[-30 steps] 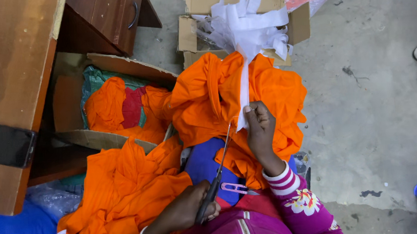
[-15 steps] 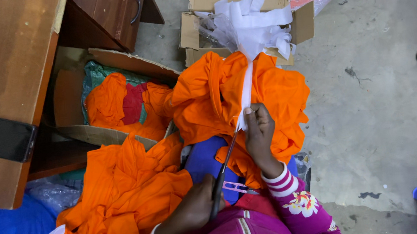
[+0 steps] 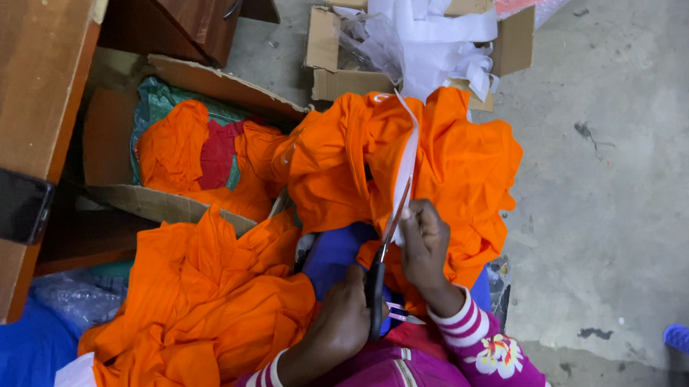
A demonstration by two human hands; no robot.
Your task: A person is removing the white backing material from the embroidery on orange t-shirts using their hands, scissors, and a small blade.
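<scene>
The left hand [image 3: 342, 327] grips the scissors [image 3: 385, 247] (blades on the white strip [image 3: 404, 173]), while the right hand [image 3: 425, 244] pinches the orange garment [image 3: 455, 161].

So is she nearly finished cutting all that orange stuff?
Probably not. Looking done: white strips fill a cardboard box beyond her. In hand: the left hand works scissors along a white strip on an orange garment, which the right hand steadies. Maybe left: another orange heap and more orange cloth in the open box beside her.
</scene>
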